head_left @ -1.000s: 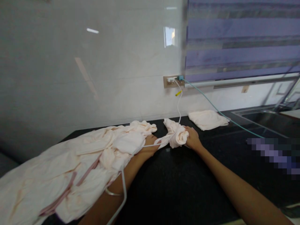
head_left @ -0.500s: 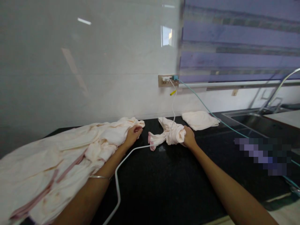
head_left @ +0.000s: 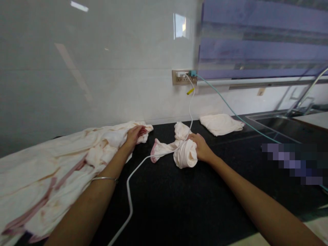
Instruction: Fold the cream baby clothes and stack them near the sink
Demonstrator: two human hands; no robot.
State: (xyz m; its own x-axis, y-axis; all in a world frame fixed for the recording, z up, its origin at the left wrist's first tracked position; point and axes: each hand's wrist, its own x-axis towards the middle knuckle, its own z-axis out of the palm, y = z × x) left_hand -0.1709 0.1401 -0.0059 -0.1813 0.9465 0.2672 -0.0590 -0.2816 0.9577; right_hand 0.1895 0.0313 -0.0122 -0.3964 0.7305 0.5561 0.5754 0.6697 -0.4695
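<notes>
The right hand (head_left: 202, 148), just right of centre frame, is curled around a bunched pale cloth (head_left: 179, 150) on the black counter (head_left: 179, 205), while the left hand (head_left: 133, 135), left of centre, has its fingers closed on the edge of the big cream garment heap (head_left: 51, 171) filling the lower left. A white cable (head_left: 191, 109) runs down from the wall socket (head_left: 183, 77) at upper centre, over the bunched cloth and off the bottom edge. Any tug on that cloth could snag the cable and strain the plug.
</notes>
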